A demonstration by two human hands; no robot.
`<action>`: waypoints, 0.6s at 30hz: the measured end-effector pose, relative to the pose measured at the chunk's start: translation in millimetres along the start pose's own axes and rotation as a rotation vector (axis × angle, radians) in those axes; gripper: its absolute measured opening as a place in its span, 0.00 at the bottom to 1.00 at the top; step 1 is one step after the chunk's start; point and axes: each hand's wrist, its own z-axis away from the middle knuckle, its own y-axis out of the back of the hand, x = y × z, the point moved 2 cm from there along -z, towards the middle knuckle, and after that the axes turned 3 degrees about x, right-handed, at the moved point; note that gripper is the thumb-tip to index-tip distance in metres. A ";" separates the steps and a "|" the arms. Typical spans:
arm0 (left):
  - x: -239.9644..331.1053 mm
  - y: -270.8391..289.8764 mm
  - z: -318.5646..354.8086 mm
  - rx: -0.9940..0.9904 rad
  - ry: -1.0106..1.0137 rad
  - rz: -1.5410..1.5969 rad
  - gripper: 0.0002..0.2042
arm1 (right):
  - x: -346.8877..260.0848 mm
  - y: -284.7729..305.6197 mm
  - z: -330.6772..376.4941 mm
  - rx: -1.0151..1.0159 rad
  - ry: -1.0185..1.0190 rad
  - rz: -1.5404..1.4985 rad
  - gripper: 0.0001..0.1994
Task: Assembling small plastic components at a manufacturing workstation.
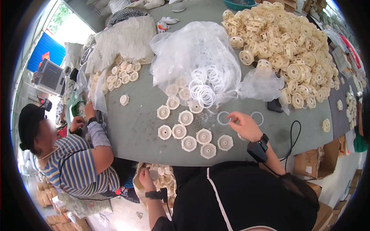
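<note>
Translucent white plastic ring (217,118), your right hand (247,127) at its right edge, fingers half-curled, grip unclear, your left hand (146,179) nearer, fingers closed on pale round disc (154,175).

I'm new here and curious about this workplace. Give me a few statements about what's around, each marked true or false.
1. The big heap of cream plastic wheel-shaped parts sits at the left of the grey tabletop. False: it sits at the right.
2. A clear plastic bag lies on the tabletop, with thin white rings at its near end. True.
3. The right hand is beside a loose translucent ring. True.
4. The left hand rests on the tabletop. False: it is off the near edge, by an open beige sack.
5. A person in a striped shirt is at the left. True.
</note>
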 end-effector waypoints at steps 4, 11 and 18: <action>-53.5 45.1 -27.2 -0.079 -0.054 -0.576 0.11 | -8.0 -17.3 -12.0 0.012 0.079 0.193 0.14; -81.7 45.0 -15.5 -0.263 -0.228 -1.042 0.09 | 3.5 -30.4 -13.4 -0.041 0.157 0.553 0.11; 47.3 -17.2 21.3 0.104 -0.318 -0.330 0.16 | -3.3 -17.9 -9.6 0.011 0.104 0.316 0.08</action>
